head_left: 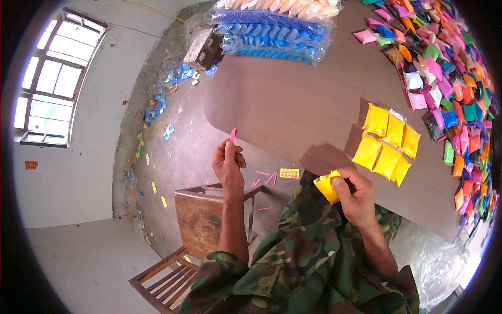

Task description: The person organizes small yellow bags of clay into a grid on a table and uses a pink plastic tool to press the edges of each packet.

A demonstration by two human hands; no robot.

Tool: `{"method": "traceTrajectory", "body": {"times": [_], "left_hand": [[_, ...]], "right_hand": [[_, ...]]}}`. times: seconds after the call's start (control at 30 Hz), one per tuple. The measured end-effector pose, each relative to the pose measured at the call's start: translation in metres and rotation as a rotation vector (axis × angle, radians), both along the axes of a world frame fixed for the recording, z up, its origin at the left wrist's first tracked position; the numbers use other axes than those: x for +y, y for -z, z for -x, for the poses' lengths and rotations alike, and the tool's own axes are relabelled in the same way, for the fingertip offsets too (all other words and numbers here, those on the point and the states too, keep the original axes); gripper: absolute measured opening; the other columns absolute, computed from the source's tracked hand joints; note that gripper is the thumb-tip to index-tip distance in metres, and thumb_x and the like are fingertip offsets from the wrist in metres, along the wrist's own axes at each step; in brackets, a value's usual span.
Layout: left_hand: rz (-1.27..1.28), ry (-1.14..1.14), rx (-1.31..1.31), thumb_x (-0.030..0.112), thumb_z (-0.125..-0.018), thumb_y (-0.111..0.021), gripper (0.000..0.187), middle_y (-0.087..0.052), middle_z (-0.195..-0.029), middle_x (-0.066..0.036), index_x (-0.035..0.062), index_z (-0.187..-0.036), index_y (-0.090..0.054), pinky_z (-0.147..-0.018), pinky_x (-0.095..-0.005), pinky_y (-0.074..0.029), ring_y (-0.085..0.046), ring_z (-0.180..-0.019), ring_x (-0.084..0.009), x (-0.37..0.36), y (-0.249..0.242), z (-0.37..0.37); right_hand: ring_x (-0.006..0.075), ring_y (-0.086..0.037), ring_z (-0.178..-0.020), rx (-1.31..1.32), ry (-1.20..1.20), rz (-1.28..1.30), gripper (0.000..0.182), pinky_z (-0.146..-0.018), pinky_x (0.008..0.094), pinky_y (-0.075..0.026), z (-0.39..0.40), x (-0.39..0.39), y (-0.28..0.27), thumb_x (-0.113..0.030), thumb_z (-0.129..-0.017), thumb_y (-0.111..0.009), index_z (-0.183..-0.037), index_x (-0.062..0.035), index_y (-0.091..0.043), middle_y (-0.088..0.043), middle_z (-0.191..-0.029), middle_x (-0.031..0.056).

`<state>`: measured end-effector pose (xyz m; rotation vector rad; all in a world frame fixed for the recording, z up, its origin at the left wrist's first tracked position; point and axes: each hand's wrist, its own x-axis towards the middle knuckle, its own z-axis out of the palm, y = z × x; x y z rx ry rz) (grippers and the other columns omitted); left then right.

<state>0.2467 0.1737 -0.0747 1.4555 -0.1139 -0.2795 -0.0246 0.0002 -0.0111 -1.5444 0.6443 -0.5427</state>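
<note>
My left hand [228,163] is raised beyond the table's near left edge, thumb and fingers closed on a small flat pink strip [233,135] that points upward. My right hand [356,199] pinches a yellow packet [327,189] in front of my body, at the near edge of the table. Part of that packet is covered by the thumb and fingers. Just beyond the right hand, several plump yellow packets [384,120] lie side by side in two rows on the brown table [282,99].
Many colourful packets [444,78] are heaped along the table's right side. Bagged blue packets [272,39] lie at the far end, near a block [203,49]. A wooden chair [201,214] stands at lower left. Pink strips [272,178] and a yellow card [289,173] litter the floor.
</note>
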Motion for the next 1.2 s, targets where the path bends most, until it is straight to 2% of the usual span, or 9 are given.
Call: {"method": "traceTrajectory", "body": {"times": [0.23,0.33,0.63,0.77,0.87,0.97,1.0,1.07,1.2], "left_hand": [[-0.159,0.049,0.075,0.022,-0.102,-0.062,0.022,-0.064,-0.070,-0.005,0.0009,-0.101,-0.066,-0.044,-0.0246,-0.037,-0.048,-0.049,-0.0083,0.022,0.017,-0.020],[-0.642,0.129,0.027,0.022,-0.100,-0.064,0.021,-0.065,-0.071,-0.006,0.0007,-0.099,-0.066,-0.043,-0.0252,-0.036,-0.049,-0.047,-0.0090,0.057,0.066,-0.017],[-0.019,0.086,0.193,0.022,-0.100,-0.067,0.018,-0.056,-0.065,0.000,0.0072,-0.091,-0.062,-0.043,-0.0224,-0.030,-0.044,-0.050,-0.0054,0.033,-0.010,-0.015],[-0.070,0.141,0.203,0.026,-0.098,-0.070,0.022,-0.052,-0.061,0.001,0.0081,-0.087,-0.063,-0.041,-0.0222,-0.025,-0.039,-0.047,-0.0035,0.013,-0.003,-0.029],[-0.156,0.128,0.102,0.024,-0.098,-0.069,0.023,-0.055,-0.062,0.000,0.0062,-0.085,-0.064,-0.043,-0.0233,-0.031,-0.044,-0.049,-0.0057,0.018,-0.001,-0.033],[-0.482,0.150,-0.252,0.023,-0.098,-0.067,0.025,-0.059,-0.064,-0.002,0.0039,-0.083,-0.064,-0.048,-0.0258,-0.039,-0.051,-0.052,-0.0096,0.040,0.055,-0.037],[-0.666,0.192,-0.187,0.023,-0.099,-0.066,0.028,-0.063,-0.067,-0.005,0.0020,-0.080,-0.064,-0.053,-0.0286,-0.045,-0.057,-0.056,-0.0133,0.046,0.056,-0.030],[-0.551,0.048,0.030,0.025,-0.099,-0.065,0.029,-0.062,-0.066,-0.005,0.0025,-0.082,-0.062,-0.049,-0.0272,-0.042,-0.054,-0.053,-0.0109,0.059,0.076,-0.027],[-0.240,-0.080,0.062,0.030,-0.099,-0.068,0.029,-0.061,-0.067,-0.005,0.0045,-0.088,-0.060,-0.041,-0.0236,-0.035,-0.047,-0.047,-0.0070,0.050,0.040,-0.018]], "right_hand": [[0.0114,-0.058,-0.079,0.018,0.006,0.018,0.013,-0.071,0.0273,-0.047,-0.001,0.002,0.002,-0.010,-0.097,-0.065,-0.103,0.0015,-0.066,-0.065,-0.087,0.0048],[0.0115,-0.058,-0.079,-0.004,0.000,0.017,0.013,-0.072,0.0275,-0.047,-0.003,0.000,0.002,-0.010,-0.097,-0.065,-0.103,0.0015,-0.067,-0.065,-0.087,0.0052],[0.0119,-0.058,-0.080,0.007,-0.008,0.030,0.012,-0.072,0.0275,-0.048,-0.004,0.001,-0.001,-0.009,-0.098,-0.064,-0.103,0.0016,-0.066,-0.065,-0.088,0.0052],[0.0120,-0.058,-0.080,0.010,-0.007,0.038,0.013,-0.072,0.0274,-0.048,-0.001,0.001,0.003,-0.009,-0.098,-0.064,-0.103,0.0017,-0.066,-0.065,-0.088,0.0051],[0.0113,-0.058,-0.079,-0.013,0.032,0.034,0.013,-0.072,0.0273,-0.048,-0.002,0.003,0.005,-0.010,-0.098,-0.064,-0.103,0.0017,-0.066,-0.065,-0.087,0.0050],[0.0107,-0.058,-0.079,-0.022,0.020,0.024,0.013,-0.072,0.0273,-0.048,-0.003,0.002,0.005,-0.010,-0.097,-0.064,-0.103,0.0017,-0.067,-0.065,-0.086,0.0049],[0.0105,-0.058,-0.079,-0.020,0.009,0.017,0.013,-0.072,0.0273,-0.048,-0.002,0.002,0.004,-0.010,-0.097,-0.064,-0.103,0.0016,-0.067,-0.064,-0.086,0.0048],[0.0102,-0.058,-0.079,-0.012,0.014,0.004,0.013,-0.072,0.0274,-0.048,-0.001,0.001,0.001,-0.010,-0.097,-0.064,-0.102,0.0015,-0.067,-0.064,-0.086,0.0045],[0.0105,-0.058,-0.080,-0.011,-0.008,0.035,0.013,-0.072,0.0275,-0.048,-0.002,-0.001,0.003,-0.011,-0.098,-0.065,-0.103,0.0011,-0.067,-0.065,-0.087,0.0046]]}}
